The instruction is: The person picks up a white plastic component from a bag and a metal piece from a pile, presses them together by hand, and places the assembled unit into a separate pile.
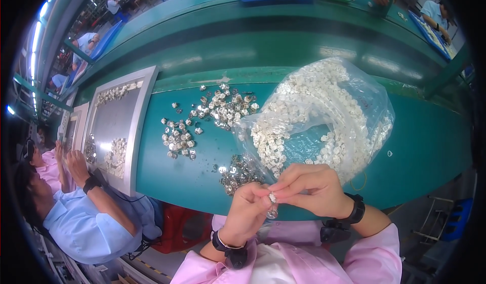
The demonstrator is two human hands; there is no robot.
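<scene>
I am watching both hands working close together at the lower centre of the frame, just over the near edge of the green bench point(202, 172). The left hand point(246, 214) is pinching with its fingertips and the right hand point(311, 190) is closing its grip from the other side, so both are grasping one small white part point(273, 197) between them; a small shiny piece point(272, 213) is hanging just below it, but I cannot tell which hand is carrying that. Just above the hands, a clear plastic bag point(324, 117) is lying open at the centre right, and it is holding a great many white parts. A little heap of metal pieces point(238, 172) is lying just beside the left hand, and two looser groups of small pieces point(202, 119) are spreading at the centre of the bench. Judging from the full bag, I think much work is remaining. At the left, another person's hands point(76, 162) are resting on a grey tray point(136, 127).
</scene>
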